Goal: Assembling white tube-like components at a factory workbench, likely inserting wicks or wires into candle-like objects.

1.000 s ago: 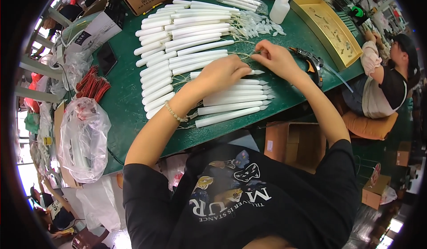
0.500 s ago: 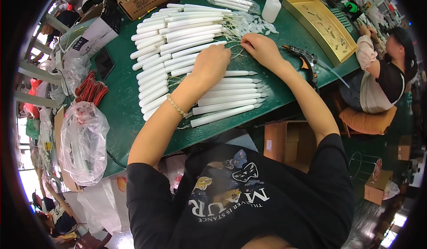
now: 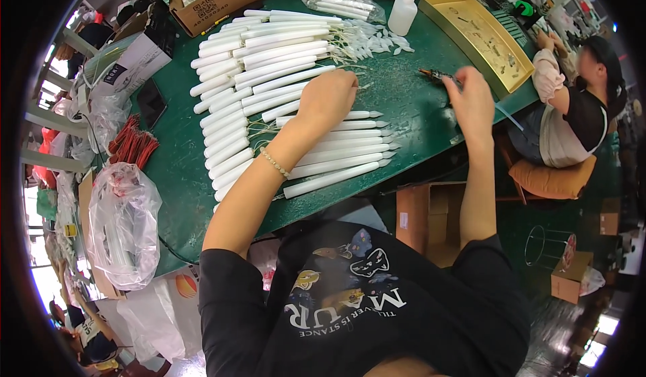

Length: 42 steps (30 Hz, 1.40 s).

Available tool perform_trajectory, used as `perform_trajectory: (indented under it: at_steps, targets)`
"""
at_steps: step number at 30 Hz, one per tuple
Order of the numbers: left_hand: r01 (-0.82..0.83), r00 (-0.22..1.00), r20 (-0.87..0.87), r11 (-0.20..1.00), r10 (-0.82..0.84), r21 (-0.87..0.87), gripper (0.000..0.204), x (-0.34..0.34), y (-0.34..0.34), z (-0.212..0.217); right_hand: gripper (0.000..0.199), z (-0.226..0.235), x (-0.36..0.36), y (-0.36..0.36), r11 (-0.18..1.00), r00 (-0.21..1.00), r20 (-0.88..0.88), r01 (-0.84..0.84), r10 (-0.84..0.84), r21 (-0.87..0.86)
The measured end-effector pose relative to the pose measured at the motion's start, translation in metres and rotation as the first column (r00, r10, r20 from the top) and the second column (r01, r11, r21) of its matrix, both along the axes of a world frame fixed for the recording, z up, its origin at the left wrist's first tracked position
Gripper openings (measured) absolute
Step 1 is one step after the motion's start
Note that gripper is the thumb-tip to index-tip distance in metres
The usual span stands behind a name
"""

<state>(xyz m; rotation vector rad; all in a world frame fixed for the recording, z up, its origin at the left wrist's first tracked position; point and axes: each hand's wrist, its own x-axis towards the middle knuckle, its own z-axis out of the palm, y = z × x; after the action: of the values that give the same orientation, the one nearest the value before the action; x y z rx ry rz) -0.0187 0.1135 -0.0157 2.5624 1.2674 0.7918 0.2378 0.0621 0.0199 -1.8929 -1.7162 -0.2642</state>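
Observation:
My left hand (image 3: 330, 97), a bracelet on its wrist, is closed above the rows of white taper candles (image 3: 286, 57). Its fingers hide what they pinch; a faint pale bit shows by the fingertips. Off to the right, my right hand (image 3: 474, 104) is wrapped around a dark glue gun (image 3: 444, 77), whose nozzle points left over the table. Most of its body is behind the hand. Nearer to me, several candles with pointed flame tips (image 3: 336, 169) lie side by side. Thin wires and a heap of translucent flame tips (image 3: 380, 42) lie beyond my left hand.
A white squeeze bottle (image 3: 403, 15) and a gold tray (image 3: 431, 8) of small parts stand at the back right. Red wires (image 3: 134, 141), a phone (image 3: 152, 101) and a plastic bag (image 3: 124, 222) lie left. A co-worker (image 3: 572, 114) sits to the right.
My right hand has left the wires beside my left hand, moved right and taken hold of the glue gun. My left hand stays near the same place.

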Motion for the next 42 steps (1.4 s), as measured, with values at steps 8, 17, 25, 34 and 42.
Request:
perform_trajectory:
  at_steps: [8, 17, 25, 34, 42]
  targets:
    - [0.034, 0.976, 0.22, 0.988, 0.0, -0.151, 0.014, -0.002, -0.007, 0.009, 0.05, -0.021, 0.057, -0.009, 0.932, 0.964, -0.219, 0.063, -0.15, -0.358]
    - [0.004, 0.958, 0.284, 0.984, 0.047, -0.176, 0.013, -0.003, -0.017, 0.014, 0.04, -0.021, 0.058, -0.007, 0.924, 0.967, -0.236, -0.001, -0.097, -0.383]
    - [-0.001, 0.929, 0.366, 0.991, 0.05, -0.134, 0.013, -0.002, -0.03, 0.021, 0.031, -0.026, 0.038, -0.008, 0.98, 0.731, -0.681, -0.156, 0.031, -0.123]
    - [0.059, 0.9, 0.437, 0.992, -0.005, -0.111, 0.012, -0.003, -0.036, 0.02, 0.025, -0.005, -0.072, -0.009, 0.89, 0.02, -1.0, -0.455, -0.004, -0.013]
    - [0.065, 0.915, 0.403, 0.989, -0.005, -0.135, 0.01, -0.003, -0.038, 0.021, 0.033, -0.022, -0.079, 0.003, 0.869, 0.086, -0.991, -0.492, 0.102, 0.047]
